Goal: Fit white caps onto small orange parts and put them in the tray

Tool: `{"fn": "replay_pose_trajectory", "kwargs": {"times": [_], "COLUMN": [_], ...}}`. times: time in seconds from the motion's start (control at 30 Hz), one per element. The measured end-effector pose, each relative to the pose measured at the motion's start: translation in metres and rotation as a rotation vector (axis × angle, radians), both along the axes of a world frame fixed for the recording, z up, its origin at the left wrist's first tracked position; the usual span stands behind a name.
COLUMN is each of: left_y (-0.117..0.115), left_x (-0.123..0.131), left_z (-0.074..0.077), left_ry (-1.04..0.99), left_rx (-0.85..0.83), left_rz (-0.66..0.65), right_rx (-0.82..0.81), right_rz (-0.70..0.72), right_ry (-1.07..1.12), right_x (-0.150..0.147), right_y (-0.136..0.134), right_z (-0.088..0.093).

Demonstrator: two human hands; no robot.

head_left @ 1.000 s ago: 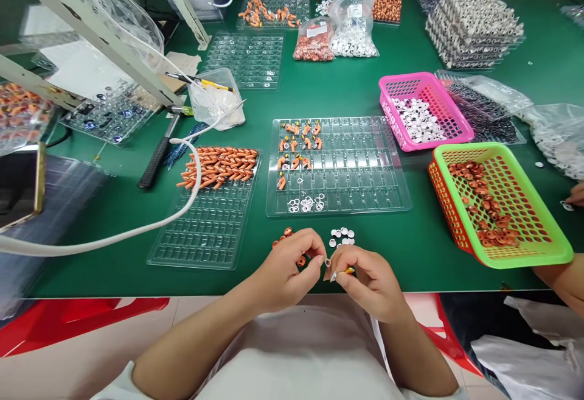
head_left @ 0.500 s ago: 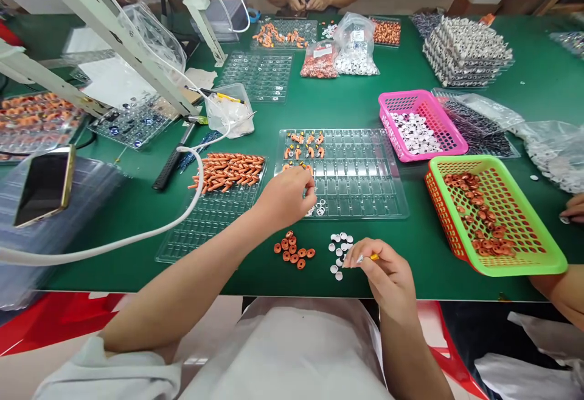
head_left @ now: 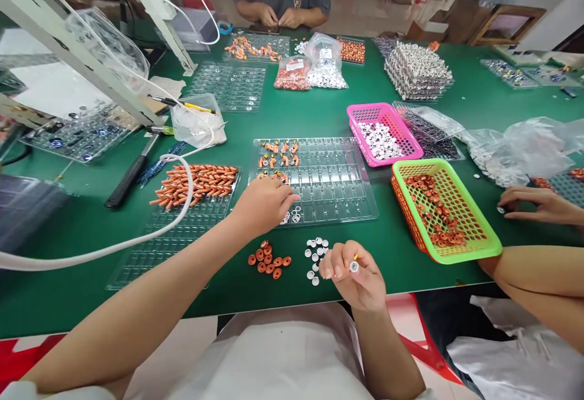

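Observation:
My left hand (head_left: 266,204) is over the left part of a clear compartment tray (head_left: 328,187), its fingers bent down beside several small white rings (head_left: 296,214). Those fingertips are partly hidden, so what they pinch does not show. In the tray's upper left sit several orange pieces with yellow and dark bits (head_left: 285,160). My right hand (head_left: 358,281), near the table's front edge, is closed on a small white round part with a yellow tip (head_left: 354,266). Loose white discs (head_left: 316,256) lie just left of it. Farther left is a group of orange-brown ring-shaped pieces (head_left: 269,261).
A pink basket (head_left: 406,126) holds white discs; a green basket (head_left: 490,248) holds orange-brown rings. Left are orange sticks (head_left: 196,184) on a tray, a hammer (head_left: 132,175) and a white cable (head_left: 137,238). A co-worker's hand (head_left: 538,205) is at right; another person sits opposite.
The view has swung right, shifting everything leftward. My right hand has turned, so the white part's round end faces me. My left hand stays over the tray near the white rings.

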State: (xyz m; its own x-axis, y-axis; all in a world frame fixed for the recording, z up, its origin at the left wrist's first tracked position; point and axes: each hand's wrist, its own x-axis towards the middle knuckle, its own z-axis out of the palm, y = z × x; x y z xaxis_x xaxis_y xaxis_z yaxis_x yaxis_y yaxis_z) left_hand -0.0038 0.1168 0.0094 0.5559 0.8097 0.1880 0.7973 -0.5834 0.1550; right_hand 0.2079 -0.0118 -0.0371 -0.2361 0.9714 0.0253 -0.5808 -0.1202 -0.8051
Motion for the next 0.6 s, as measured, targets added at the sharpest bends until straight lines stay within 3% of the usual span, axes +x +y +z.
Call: {"fn": "replay_pose_trajectory", "kwargs": {"times": [0.2,0.37,0.5,0.6], "left_y": [-0.018,-0.048,-0.079,-0.094], "left_x": [-0.005,-0.017,-0.020,-0.013], "left_z": [0.003,0.005,0.003,-0.006], "left_ry": [-0.136,-0.264,-0.410,-0.445], "left_rx": [0.014,-0.030,-0.171,-0.265], "left_rz": [-0.060,-0.059,-0.015,-0.039], "right_rx": [0.004,0.062,0.085,0.038], "right_rz": [0.014,0.018,-0.015,-0.092], "right_ry": [-0.001,-0.069,-0.251,-0.463], "right_x": [-0.003,0.010,0.030,0.035], "right_y": [0.000,-0.005,-0.013,-0.018], "right_z": [0.000,0.007,0.011,0.007]}}
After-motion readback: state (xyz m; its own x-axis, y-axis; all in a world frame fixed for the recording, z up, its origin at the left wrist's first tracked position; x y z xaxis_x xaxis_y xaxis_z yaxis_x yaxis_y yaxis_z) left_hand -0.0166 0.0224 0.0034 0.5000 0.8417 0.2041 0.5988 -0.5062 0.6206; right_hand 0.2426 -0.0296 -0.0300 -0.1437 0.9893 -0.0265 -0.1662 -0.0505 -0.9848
